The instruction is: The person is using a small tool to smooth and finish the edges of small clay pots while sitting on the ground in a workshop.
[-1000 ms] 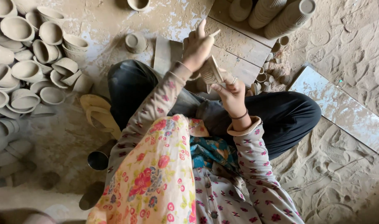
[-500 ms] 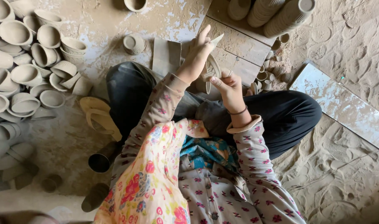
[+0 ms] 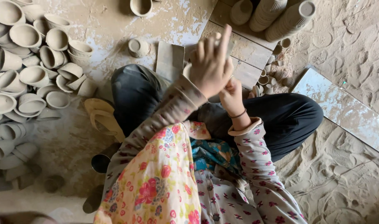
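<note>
Two hands meet at frame centre: your left hand [image 3: 211, 68] has risen and now covers the small clay piece [image 3: 187, 70] it grips, index finger pointing up, so only a pale rim edge shows at its left. Your right hand [image 3: 231, 94] is tucked just beneath it, fingers curled toward the same piece; its exact grip cannot be told. Outward, a flat clay slab [image 3: 170, 61] lies just left of the hands, and heaped clay bowls [image 3: 32, 74] fill the left of the frame.
</note>
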